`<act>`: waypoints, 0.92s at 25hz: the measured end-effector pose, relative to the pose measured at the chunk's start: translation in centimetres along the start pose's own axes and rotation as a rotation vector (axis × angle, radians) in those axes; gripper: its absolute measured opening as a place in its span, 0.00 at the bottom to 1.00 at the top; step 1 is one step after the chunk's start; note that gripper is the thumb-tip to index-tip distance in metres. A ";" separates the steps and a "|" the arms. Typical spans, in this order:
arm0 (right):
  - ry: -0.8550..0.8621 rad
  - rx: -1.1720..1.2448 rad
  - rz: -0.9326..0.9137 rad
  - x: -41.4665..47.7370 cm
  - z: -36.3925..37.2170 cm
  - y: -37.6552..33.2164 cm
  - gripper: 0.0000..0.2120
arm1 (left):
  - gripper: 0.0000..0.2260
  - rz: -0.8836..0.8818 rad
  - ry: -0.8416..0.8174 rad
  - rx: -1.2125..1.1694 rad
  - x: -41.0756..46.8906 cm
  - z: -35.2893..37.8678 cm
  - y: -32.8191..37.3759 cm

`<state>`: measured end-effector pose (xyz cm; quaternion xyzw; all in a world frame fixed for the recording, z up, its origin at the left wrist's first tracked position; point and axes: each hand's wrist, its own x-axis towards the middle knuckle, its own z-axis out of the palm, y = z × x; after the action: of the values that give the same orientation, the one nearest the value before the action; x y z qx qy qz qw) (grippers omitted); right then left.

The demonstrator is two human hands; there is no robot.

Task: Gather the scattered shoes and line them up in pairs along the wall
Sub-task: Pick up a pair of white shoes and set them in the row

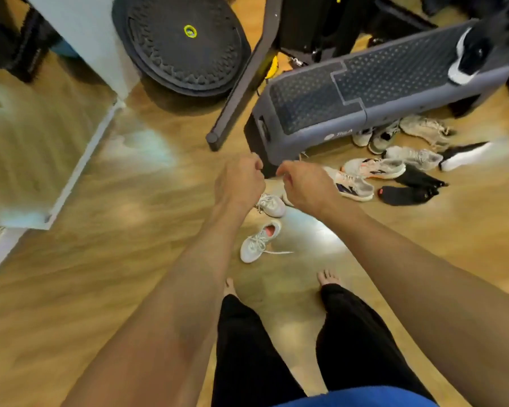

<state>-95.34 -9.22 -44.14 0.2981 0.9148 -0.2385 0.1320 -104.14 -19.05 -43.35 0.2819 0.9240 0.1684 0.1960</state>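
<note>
Several shoes lie scattered on the wooden floor. A small white sneaker [259, 242] with a pink insole lies just ahead of my feet, and its mate [272, 204] sits beyond it, partly hidden by my left wrist. More grey and white sneakers [373, 168] and black shoes [406, 195] are heaped to the right, below a grey step platform. A black-and-white shoe [467, 58] rests on top of that platform. My left hand [240, 179] and my right hand [301, 183] are held out in front with fingers curled, holding nothing.
The grey step platform [365, 95] stands ahead on the right. A black round balance disc [182, 42] leans at the back, with a dark frame leg [241, 80] beside it. A white wall corner with baseboard [80, 160] runs along the left. My bare feet [329, 279] stand on the floor.
</note>
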 end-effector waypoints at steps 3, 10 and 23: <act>0.066 0.051 0.081 2.5 4.9 -0.6 0.13 | 0.10 0.062 -0.070 0.014 3.7 4.9 -4.9; -0.021 0.092 0.092 9.8 24.9 3.4 0.13 | 0.12 0.174 -0.197 0.095 9.4 23.6 -17.0; -0.356 -0.626 0.182 20.9 53.6 17.8 0.17 | 0.24 0.490 -0.107 0.603 25.3 51.8 -29.2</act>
<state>-95.69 -14.16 -104.17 0.2774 0.8759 0.0172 0.3943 -113.07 -16.68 -107.26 0.5473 0.8259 -0.0838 0.1064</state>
